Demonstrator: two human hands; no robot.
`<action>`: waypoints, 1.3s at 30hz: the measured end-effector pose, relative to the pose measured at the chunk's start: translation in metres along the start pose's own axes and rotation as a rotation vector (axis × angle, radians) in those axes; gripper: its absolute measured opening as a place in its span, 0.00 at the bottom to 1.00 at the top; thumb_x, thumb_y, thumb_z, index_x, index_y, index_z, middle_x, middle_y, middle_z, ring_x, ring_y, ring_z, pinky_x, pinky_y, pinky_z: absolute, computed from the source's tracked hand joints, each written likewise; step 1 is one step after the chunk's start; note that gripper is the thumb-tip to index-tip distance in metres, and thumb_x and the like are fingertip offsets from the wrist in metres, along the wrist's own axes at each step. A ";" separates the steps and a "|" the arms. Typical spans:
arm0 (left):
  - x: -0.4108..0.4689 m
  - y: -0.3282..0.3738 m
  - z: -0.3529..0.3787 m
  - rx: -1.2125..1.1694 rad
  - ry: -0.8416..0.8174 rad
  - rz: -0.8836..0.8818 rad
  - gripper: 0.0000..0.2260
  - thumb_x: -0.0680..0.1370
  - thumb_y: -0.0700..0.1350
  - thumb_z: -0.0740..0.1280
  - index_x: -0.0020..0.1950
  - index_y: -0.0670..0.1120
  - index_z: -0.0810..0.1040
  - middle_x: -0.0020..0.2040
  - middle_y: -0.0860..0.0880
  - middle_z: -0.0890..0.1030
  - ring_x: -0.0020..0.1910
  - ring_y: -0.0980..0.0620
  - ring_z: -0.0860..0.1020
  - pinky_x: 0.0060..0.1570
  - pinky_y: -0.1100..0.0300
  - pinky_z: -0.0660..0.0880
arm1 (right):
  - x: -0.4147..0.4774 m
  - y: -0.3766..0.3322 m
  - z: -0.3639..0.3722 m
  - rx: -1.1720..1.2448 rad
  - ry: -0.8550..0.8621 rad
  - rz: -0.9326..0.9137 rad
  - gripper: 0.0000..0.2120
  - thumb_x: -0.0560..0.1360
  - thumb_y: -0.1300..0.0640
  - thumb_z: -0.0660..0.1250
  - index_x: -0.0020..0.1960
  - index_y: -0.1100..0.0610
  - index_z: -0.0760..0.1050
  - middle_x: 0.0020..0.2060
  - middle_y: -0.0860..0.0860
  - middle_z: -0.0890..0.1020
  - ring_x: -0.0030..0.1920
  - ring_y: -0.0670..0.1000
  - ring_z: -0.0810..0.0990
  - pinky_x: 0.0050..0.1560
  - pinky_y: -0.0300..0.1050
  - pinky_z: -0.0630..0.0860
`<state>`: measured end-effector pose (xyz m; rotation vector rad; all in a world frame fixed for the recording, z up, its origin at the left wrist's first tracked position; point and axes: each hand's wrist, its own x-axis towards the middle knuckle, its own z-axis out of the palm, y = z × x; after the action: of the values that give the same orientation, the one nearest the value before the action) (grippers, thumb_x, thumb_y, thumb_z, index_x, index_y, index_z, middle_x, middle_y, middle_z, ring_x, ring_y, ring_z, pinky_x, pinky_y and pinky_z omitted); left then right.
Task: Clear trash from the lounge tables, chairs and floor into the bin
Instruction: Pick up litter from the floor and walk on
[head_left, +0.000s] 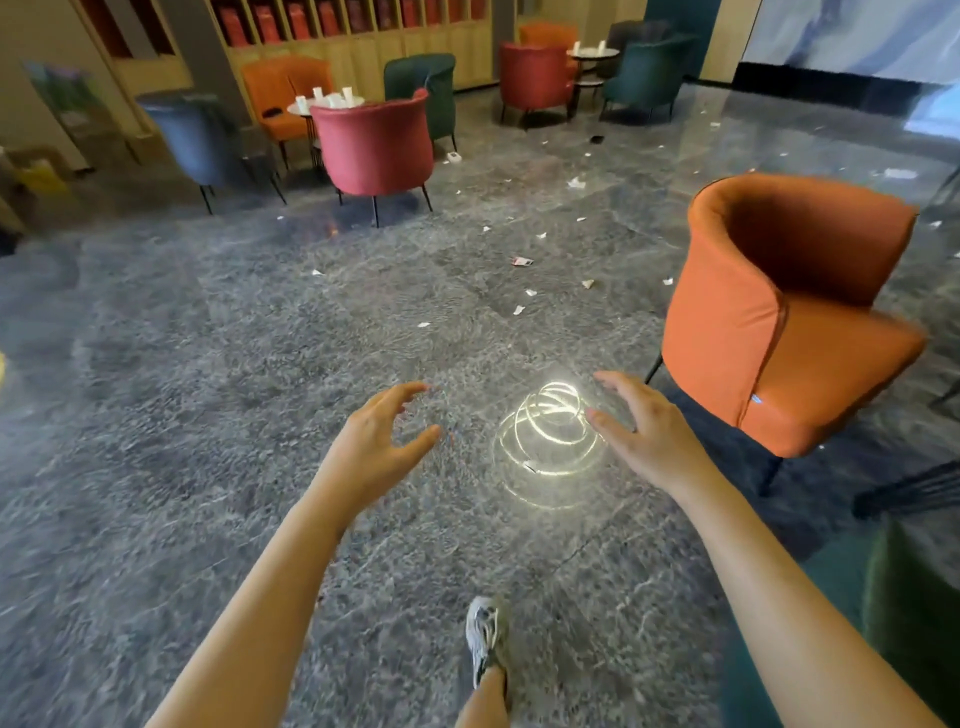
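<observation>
Both my arms reach forward over the grey marble floor (208, 415). My left hand (379, 436) hangs with fingers loosely curled and holds nothing. My right hand (639, 421) is also relaxed and empty. Several small scraps of white paper lie scattered on the floor ahead, among them a red-and-white wrapper (522, 261) and a paper scrap (518, 310). A round table (304, 108) at the back left carries several white paper cups (332, 97). A second round table (592, 53) at the back also bears white cups. No bin is in sight.
An orange armchair (789, 312) stands close on my right. A pink armchair (376, 148), blue, orange and green chairs ring the back-left table. A green seat edge (893, 597) is at the lower right. My shoe (485, 636) is on the floor.
</observation>
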<state>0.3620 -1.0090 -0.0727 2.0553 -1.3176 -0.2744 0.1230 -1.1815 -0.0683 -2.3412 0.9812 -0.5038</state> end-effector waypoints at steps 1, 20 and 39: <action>0.025 -0.009 0.006 0.005 -0.006 -0.012 0.23 0.74 0.53 0.68 0.68 0.51 0.69 0.63 0.49 0.75 0.61 0.53 0.73 0.58 0.59 0.68 | 0.023 0.009 0.004 -0.001 -0.006 0.005 0.23 0.76 0.47 0.62 0.70 0.53 0.65 0.67 0.51 0.70 0.67 0.51 0.67 0.65 0.48 0.64; 0.421 -0.116 0.182 -0.105 -0.185 -0.010 0.24 0.73 0.52 0.67 0.69 0.53 0.67 0.61 0.57 0.73 0.58 0.59 0.72 0.55 0.63 0.66 | 0.398 0.187 0.094 0.002 -0.002 0.082 0.21 0.76 0.52 0.65 0.67 0.56 0.69 0.61 0.51 0.76 0.61 0.50 0.73 0.59 0.44 0.69; 0.448 -0.475 0.680 -0.131 -0.340 -0.168 0.25 0.73 0.53 0.67 0.69 0.52 0.67 0.61 0.55 0.73 0.56 0.60 0.71 0.53 0.69 0.65 | 0.461 0.623 0.551 -0.014 -0.249 -0.005 0.19 0.75 0.55 0.66 0.64 0.60 0.71 0.56 0.54 0.79 0.57 0.53 0.77 0.55 0.43 0.69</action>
<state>0.5725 -1.5599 -0.8085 2.0714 -1.2802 -0.7938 0.3869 -1.6992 -0.8212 -2.3492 0.8643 -0.2007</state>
